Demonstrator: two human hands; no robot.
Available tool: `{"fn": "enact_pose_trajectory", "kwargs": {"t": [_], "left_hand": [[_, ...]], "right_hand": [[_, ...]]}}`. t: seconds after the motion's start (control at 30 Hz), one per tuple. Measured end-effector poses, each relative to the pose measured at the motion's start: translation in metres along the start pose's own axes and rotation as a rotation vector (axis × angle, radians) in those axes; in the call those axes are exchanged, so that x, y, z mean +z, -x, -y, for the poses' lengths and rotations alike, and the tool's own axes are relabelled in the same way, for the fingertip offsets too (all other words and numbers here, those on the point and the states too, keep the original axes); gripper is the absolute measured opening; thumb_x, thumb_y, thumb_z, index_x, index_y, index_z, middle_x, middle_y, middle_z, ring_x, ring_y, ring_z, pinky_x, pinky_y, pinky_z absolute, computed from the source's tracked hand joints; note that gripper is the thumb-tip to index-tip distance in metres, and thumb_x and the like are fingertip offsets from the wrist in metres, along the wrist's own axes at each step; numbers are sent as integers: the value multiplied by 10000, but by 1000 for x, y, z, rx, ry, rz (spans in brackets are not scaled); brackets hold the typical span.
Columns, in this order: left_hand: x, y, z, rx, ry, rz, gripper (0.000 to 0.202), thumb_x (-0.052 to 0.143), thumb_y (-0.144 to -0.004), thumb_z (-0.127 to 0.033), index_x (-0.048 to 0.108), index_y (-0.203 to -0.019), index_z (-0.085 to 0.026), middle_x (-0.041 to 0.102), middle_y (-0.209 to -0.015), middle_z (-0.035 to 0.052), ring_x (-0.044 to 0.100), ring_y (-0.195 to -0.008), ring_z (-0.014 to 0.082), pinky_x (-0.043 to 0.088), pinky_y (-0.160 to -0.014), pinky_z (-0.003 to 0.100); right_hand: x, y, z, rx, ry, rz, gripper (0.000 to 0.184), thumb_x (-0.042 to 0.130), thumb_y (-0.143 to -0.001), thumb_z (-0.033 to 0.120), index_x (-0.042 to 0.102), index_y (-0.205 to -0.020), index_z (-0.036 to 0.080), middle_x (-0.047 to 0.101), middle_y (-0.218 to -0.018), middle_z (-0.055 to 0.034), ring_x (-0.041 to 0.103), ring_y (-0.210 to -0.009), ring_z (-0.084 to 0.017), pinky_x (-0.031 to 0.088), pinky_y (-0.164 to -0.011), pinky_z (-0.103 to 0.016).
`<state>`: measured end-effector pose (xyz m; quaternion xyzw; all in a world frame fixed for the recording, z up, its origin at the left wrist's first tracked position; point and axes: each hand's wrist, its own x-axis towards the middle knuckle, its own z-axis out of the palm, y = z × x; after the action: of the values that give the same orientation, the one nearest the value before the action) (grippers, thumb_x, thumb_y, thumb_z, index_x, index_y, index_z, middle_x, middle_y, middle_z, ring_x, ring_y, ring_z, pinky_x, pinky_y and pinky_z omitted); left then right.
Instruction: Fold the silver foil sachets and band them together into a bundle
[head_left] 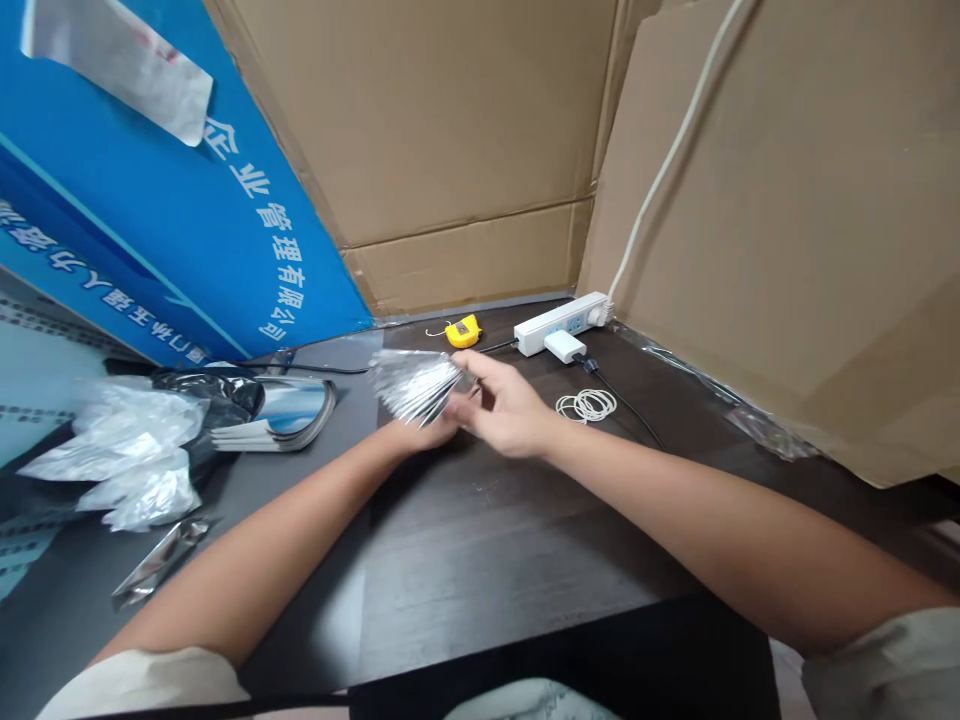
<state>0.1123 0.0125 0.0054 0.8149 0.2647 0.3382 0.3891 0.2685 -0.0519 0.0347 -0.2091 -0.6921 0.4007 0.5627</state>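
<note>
A fanned stack of thin, shiny silvery plastic packets [417,382] is held above the table, in front of my body. My left hand [431,432] supports it from below, its fingers mostly hidden behind the stack. At the stack's right end, my right hand [511,402] is closed, with thumb and fingers pinching the packets' edges. Just beyond the hands lies a yellow tape measure [463,331]. To the right of my right hand rests a coil of white cord [586,406].
A white power strip [562,322] with a plugged-in white adapter [565,347] is at the back right. On the left lie crumpled clear plastic bags [142,440], a stack of bent booklets [289,425] and a silvery wrapper [160,563]. Cardboard panels [465,120] stand behind the table.
</note>
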Motion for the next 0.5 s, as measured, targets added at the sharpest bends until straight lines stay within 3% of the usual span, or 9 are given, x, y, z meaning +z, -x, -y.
{"fn": "enact_pose_trajectory", "kwargs": {"t": [0.13,0.23,0.33,0.5], "left_hand": [[-29,1,7,-99,212,-219,458,707,-837,-614,569,-775,-182,629,-726,29,586,-751,172,484,-782,308],[-25,4,9,-165,545,-355,544,844,-702,-613,533,-780,-172,640,-676,-3,611,-699,136,488,-759,275],[-13,9,9,-181,711,-435,554,920,-634,-530,550,-831,-169,689,-685,-4,666,-694,136,520,-759,273],[-8,15,6,-236,809,-412,564,938,-627,-474,579,-925,-157,726,-742,1,677,-579,117,537,-654,244]], "right_hand": [[-10,-4,-16,280,-324,-146,419,844,-761,495,646,-982,200,654,-890,-15,593,-831,-175,477,-830,-332],[-14,-3,-26,341,-386,-154,455,882,-695,532,649,-927,218,665,-910,-12,611,-860,-177,483,-837,-329],[-16,1,-34,420,-433,-145,439,882,-698,522,644,-912,222,654,-839,2,624,-814,-171,496,-805,-326],[-17,6,-44,533,-467,-132,427,885,-713,493,660,-953,222,676,-858,-3,631,-812,-159,504,-780,-306]]}}
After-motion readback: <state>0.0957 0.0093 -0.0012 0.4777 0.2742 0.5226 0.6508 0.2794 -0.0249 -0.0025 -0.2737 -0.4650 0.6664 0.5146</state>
